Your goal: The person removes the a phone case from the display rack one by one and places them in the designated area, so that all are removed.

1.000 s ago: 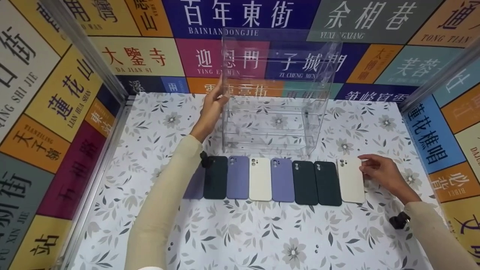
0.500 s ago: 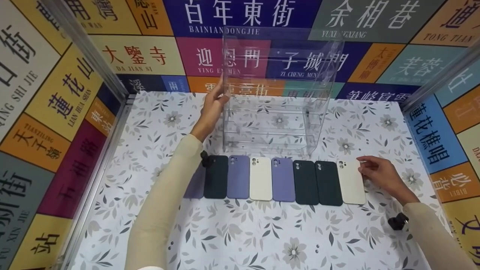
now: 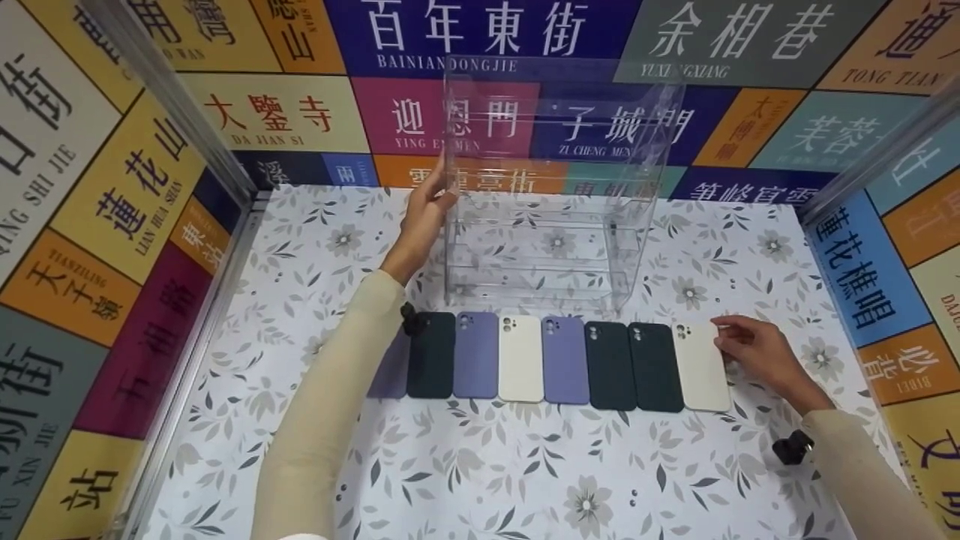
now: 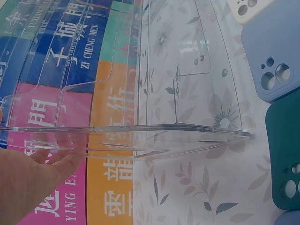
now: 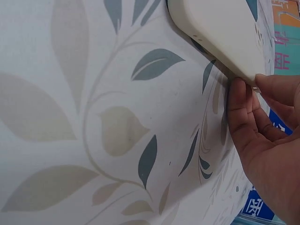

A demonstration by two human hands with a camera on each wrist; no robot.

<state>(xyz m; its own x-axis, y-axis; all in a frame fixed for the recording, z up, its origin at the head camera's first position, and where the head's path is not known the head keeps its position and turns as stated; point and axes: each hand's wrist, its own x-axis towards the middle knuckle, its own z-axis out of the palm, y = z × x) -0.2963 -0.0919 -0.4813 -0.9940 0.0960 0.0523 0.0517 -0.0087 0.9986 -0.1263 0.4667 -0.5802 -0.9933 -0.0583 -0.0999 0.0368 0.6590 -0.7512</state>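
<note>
A clear acrylic display rack (image 3: 559, 285) with stepped tiers stands at the back of the table. My left hand (image 3: 421, 221) grips its left side panel; in the left wrist view the left hand (image 4: 42, 178) is at the panel's edge, its fingers partly behind the clear plastic. A row of phone cases lies in front of the rack. At the row's right end is a cream phone case (image 3: 703, 367). My right hand (image 3: 761, 356) pinches its upper right edge between thumb and fingers. In the right wrist view the cream case (image 5: 220, 33) looks slightly tilted off the table.
Beside the cream case lie two dark green cases (image 3: 657, 367), then purple (image 3: 566, 360), cream (image 3: 520, 360), purple (image 3: 476, 356) and dark green (image 3: 430, 360) ones. My left sleeve partly covers another purple case (image 3: 386, 379). Printed panels (image 3: 292, 112) wall the floral-patterned table (image 3: 480, 472).
My right hand has shifted slightly left and toward me with the cream case, whose top sits closer to the neighbouring dark green one. The left hand and rack have stayed put.
</note>
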